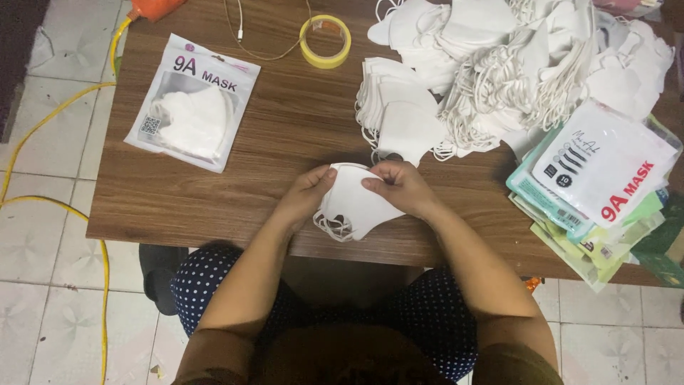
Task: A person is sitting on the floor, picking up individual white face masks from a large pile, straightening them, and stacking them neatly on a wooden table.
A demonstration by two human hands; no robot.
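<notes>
**Bare arms, dotted navy cloth, brown top**

The person's left hand (308, 191) and right hand (400, 187) are bare, with no gloves, rings or watch to be seen. Both forearms are uncovered up to the elbows and beyond. The lap is covered in dark navy fabric (214, 281) sprinkled with small white dots. A brown garment (342, 356) covers the torso at the bottom edge.

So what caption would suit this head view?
Both hands, left and right, hold folded white fabric masks over a brown wooden table.
</notes>
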